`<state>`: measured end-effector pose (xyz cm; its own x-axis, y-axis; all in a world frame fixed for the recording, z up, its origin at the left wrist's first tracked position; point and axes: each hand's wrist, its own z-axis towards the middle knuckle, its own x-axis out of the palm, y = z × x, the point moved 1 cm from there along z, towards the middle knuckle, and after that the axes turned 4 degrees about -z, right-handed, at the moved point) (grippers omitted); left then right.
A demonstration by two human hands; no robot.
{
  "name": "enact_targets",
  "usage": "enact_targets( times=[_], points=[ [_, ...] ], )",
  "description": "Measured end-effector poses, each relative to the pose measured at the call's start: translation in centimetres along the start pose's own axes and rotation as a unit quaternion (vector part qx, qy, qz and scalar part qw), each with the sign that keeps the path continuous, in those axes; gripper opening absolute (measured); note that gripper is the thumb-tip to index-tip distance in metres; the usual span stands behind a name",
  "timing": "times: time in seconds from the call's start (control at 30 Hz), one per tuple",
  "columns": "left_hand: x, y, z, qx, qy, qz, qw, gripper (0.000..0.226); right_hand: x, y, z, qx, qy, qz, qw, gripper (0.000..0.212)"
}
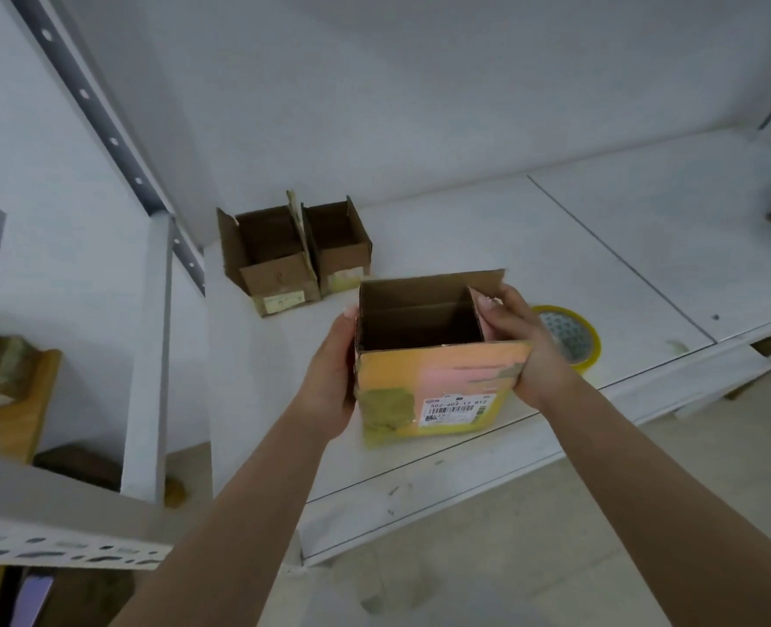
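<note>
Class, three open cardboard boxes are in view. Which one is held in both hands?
The near box with the yellow front and barcode label, gripped by the left hand and right hand. The two brown boxes stand untouched behind.

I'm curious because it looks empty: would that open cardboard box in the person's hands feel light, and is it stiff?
Probably light: the box shows nothing inside. Likely only fairly stiff: its top is open, and the right hand presses one flap inward. The glossy tape on its front may feel slippery.

cardboard boxes [437, 386] [270, 269] [338, 246]: 3 | tape roll [573, 332]: 1 | hands [329, 377] [523, 350]: 2
</note>
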<state>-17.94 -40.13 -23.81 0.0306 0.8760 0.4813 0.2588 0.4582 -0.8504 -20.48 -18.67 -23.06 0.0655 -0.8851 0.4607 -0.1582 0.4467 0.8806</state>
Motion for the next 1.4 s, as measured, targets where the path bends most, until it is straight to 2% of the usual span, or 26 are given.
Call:
enact_targets(
  times=[0.1, 0.2, 0.27, 0.33, 0.4, 0.47, 0.57, 0.63, 0.73, 0.77, 0.83, 0.87, 0.93, 1.0, 1.07, 1.1, 1.17, 1.2, 1.3, 1.37, 1.4],
  points=[
    [0.3, 0.4, -0.6, -0.009, 0.024, 0.008, 1.0, 0.052, -0.5, 0.0, 0.0, -0.009, 0.031, -0.069, 0.997, 0.041],
    [0.8, 0.6, -0.6, -0.014, -0.038, 0.051, 0.998, 0.05, -0.8, -0.3, -0.3, -0.02, 0.047, -0.115, 0.992, 0.053],
    [0.9, 0.9, -0.6, -0.011, -0.069, 0.062, 0.996, 0.038, -0.8, -0.2, -0.4, -0.023, 0.054, -0.123, 0.991, 0.058],
    [0.9, 0.9, -0.6, -0.009, -0.067, 0.057, 0.996, 0.024, -0.8, 0.0, -0.4, -0.035, 0.041, -0.134, 0.99, 0.067],
    [0.9, 0.7, -0.8, 0.016, -0.057, 0.053, 0.997, 0.027, -1.0, 0.1, -0.5, -0.053, 0.027, -0.152, 0.987, 0.072],
    [0.9, 0.6, -0.8, 0.07, -0.041, 0.051, 0.995, 0.035, -1.2, 0.0, -0.8, -0.078, 0.02, -0.157, 0.984, 0.062],
    [1.1, 0.6, -1.2, 0.163, -0.045, 0.06, 0.984, 0.029, -0.9, -0.2, -1.6, -0.119, -0.009, -0.171, 0.978, 0.024],
    [1.3, 0.6, -1.5, 0.173, -0.077, 0.07, 0.979, 0.027, -0.7, -0.6, -1.9, -0.121, -0.043, -0.147, 0.981, 0.031],
    [1.7, 0.1, -1.9, 0.136, -0.113, 0.101, 0.979, 0.048, -0.5, -0.7, -1.9, -0.092, -0.101, -0.091, 0.986, 0.032],
    [1.7, -0.1, -2.1, 0.141, -0.103, 0.111, 0.978, 0.059, -0.6, -0.7, -1.8, -0.088, -0.113, -0.1, 0.985, 0.034],
    [1.4, -0.1, -2.7, 0.178, -0.037, 0.162, 0.97, 0.079, -0.6, -0.7, -1.7, -0.093, -0.124, -0.117, 0.981, 0.04],
    [1.3, -0.1, -3.0, 0.195, -0.004, 0.202, 0.96, 0.08, -0.6, -0.7, -1.7, -0.095, -0.129, -0.117, 0.98, 0.042],
    [1.6, -0.1, -3.3, 0.193, -0.015, 0.274, 0.942, 0.063, -0.6, -0.8, -1.8, -0.089, -0.139, -0.114, 0.98, 0.045],
    [2.1, 0.1, -3.2, 0.18, -0.075, 0.312, 0.93, 0.044, -0.8, -0.7, -1.8, -0.057, -0.142, -0.118, 0.981, 0.052],
    [2.5, 0.0, -2.9, 0.177, -0.097, 0.324, 0.924, 0.041, -1.1, -0.5, -2.0, -0.032, -0.121, -0.127, 0.984, 0.052],
    [2.7, -0.2, -2.7, 0.174, -0.098, 0.338, 0.92, 0.042, -1.1, -0.3, -2.1, -0.04, -0.104, -0.148, 0.983, 0.044],
    [3.0, -0.7, -2.6, 0.161, -0.107, 0.41, 0.892, 0.047, -1.3, -0.3, -2.4, -0.093, -0.088, -0.25, 0.96, 0.015],
    [3.2, -1.0, -2.5, 0.156, -0.112, 0.466, 0.864, 0.049, -1.3, -0.4, -2.6, -0.115, -0.088, -0.295, 0.944, 0.01],
    [4.9, -1.5, -2.2, 0.214, -0.096, 0.643, 0.729, 0.053, -0.9, -0.7, -2.9, -0.152, -0.127, -0.343, 0.918, 0.014],
    [6.5, -1.0, -1.9, 0.228, -0.053, 0.708, 0.666, 0.054, -0.7, -0.8, -3.2, -0.156, -0.149, -0.362, 0.907, 0.02],
    [7.1, -0.5, -1.6, 0.197, -0.034, 0.742, 0.639, 0.057, -0.7, -0.9, -3.2, -0.148, -0.149, -0.376, 0.903, 0.029]
  ],
)
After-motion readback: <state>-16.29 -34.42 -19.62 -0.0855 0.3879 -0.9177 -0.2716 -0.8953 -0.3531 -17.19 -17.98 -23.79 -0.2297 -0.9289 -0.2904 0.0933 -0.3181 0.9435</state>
